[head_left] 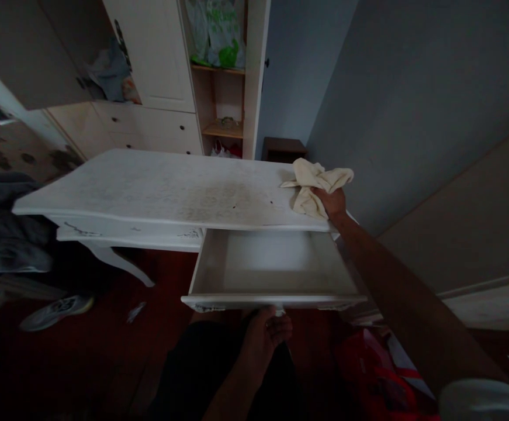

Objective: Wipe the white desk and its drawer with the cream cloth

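My right hand [333, 202] grips a bunched cream cloth [311, 175] on the right end of a white desk top [149, 175]. Below it, my left hand [272, 330] is closed at the front of a pulled-out drawer [267, 251], its fingers around the small pale knob [279, 310]. The drawer's inside is bare, with light walls and floor. Grey-brown smudges and a few dark specks mark the middle of the desk top. A second drawer front [118, 228], with carved trim, sits shut on the left.
A white wardrobe [158, 52] stands behind the desk, with plastic bags [221, 35] on an open shelf. A shoe [56, 313] lies on the dark red floor at left. Red bags [368, 374] are at lower right. A grey wall [433, 88] rises close on the right.
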Available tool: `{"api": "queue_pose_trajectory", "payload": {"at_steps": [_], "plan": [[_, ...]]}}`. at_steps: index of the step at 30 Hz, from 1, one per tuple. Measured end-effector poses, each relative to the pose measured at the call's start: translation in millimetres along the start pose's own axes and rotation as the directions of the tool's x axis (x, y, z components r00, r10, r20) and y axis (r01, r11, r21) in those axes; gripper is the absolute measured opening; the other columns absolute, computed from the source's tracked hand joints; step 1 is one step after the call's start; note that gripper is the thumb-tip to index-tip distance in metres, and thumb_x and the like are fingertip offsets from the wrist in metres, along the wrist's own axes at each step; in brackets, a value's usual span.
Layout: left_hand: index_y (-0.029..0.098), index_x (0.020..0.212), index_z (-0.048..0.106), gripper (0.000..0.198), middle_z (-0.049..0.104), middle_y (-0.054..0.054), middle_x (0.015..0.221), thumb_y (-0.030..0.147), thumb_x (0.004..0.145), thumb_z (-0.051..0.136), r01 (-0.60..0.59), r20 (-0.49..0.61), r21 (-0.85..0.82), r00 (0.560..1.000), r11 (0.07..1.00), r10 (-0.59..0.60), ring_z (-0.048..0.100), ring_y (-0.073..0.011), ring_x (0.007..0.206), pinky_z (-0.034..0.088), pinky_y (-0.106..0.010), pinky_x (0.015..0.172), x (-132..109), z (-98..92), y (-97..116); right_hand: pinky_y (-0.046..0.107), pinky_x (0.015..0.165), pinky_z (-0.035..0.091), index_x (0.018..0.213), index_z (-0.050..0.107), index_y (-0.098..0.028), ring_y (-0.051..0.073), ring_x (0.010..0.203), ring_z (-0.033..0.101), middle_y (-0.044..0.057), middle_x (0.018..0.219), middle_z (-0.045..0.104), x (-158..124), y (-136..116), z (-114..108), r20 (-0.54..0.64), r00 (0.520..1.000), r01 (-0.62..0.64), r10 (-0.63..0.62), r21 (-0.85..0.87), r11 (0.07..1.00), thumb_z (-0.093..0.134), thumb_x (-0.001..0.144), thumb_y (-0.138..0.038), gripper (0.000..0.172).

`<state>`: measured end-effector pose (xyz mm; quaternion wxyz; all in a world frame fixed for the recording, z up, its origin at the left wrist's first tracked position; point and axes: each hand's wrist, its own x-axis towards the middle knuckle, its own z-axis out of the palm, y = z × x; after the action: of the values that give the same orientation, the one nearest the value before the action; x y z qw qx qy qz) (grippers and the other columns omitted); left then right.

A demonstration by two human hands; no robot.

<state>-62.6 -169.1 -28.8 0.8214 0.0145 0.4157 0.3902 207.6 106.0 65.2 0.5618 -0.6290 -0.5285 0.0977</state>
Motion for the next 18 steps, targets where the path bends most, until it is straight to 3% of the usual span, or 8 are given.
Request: {"api": "queue_pose_trajectory", "payload": {"at_steps": [5,11,18], "plan": [[0.013,0.069,0.069,0.014,0.072,-0.012,0.070,0.024,0.078,0.068,0.043,-0.045,0.024,0.998,0.999,-0.042,0.070,-0.0199,0.063,0.055,-0.029,0.061,1,-19.5,-31,0.048,0.101,0.048,0.108,0.066,-0.018,0.031,0.112,0.064,0.012,0.118,0.070,-3,-9,-2,-0.032,0.998,-0.060,0.059,-0.029,0.998,0.078,0.063,-0.040,0.051],[0.013,0.070,0.069,0.016,0.072,-0.010,0.067,0.028,0.070,0.076,-0.002,-0.073,0.000,0.997,1.000,0.002,0.068,-0.0194,0.059,0.055,-0.029,0.059,5,-41.5,-67,0.047,0.102,0.047,0.113,0.065,-0.014,0.031,0.114,0.063,0.015,0.119,0.069,-6,-13,-2,-0.037,0.998,-0.062,0.060,-0.048,0.997,0.078,0.064,-0.041,0.057],[0.011,0.073,0.068,0.035,0.072,-0.009,0.067,0.041,0.060,0.083,-0.103,-0.051,-0.003,0.993,0.995,0.103,0.069,-0.0217,0.063,0.056,-0.034,0.066,7,-57.6,-83,0.047,0.102,0.046,0.115,0.064,-0.014,0.031,0.114,0.063,0.015,0.119,0.069,-2,-2,-1,-0.033,0.999,-0.037,0.034,-0.089,0.995,0.078,0.065,-0.045,0.061]]}}
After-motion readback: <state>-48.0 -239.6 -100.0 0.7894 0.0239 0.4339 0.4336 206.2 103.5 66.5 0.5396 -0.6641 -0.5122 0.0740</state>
